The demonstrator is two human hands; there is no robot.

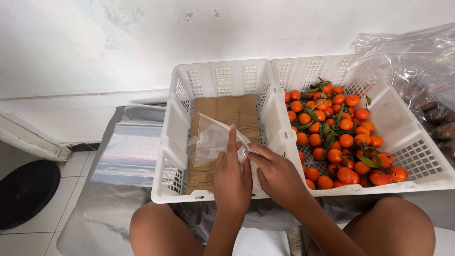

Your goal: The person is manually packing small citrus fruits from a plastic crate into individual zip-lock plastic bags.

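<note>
My left hand and my right hand meet over the front rim of a white plastic crate lined with brown cardboard. Both hands grip a small clear plastic bag, which sticks up and to the left of my fingers. The bag looks empty. To the right stands a second white crate filled with several small oranges, some with green leaves attached.
A stack of clear plastic bags lies left of the crates. More crumpled clear plastic is heaped at the right. A black round object sits on the tiled floor at the left. My knees frame the bottom edge.
</note>
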